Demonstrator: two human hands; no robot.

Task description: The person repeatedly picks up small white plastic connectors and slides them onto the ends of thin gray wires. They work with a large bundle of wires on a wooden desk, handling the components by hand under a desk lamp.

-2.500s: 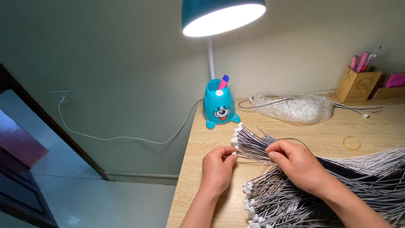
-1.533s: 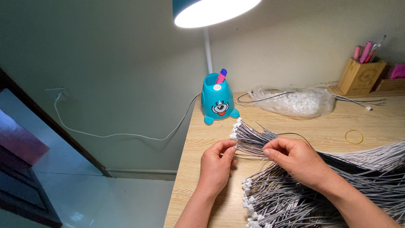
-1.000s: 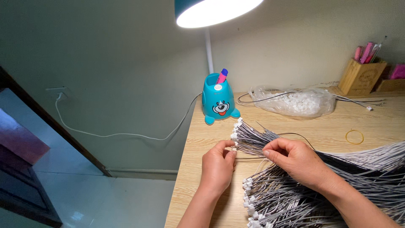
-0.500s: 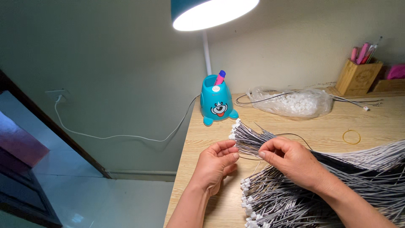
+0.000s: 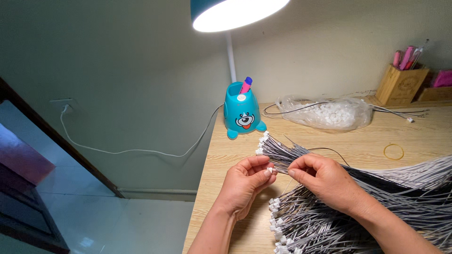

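The left hand point(image 5: 245, 186) pinches the small white plastic connector point(image 5: 270, 170) of one thin grey wire lead point(image 5: 281, 171); the right hand point(image 5: 325, 181), at 3 o'clock of it, grips the same lead. Step in hand appears to be seating the connector. The bundle of grey leads point(image 5: 329, 221) lies at 5 o'clock on the wooden bench point(image 5: 235, 155).
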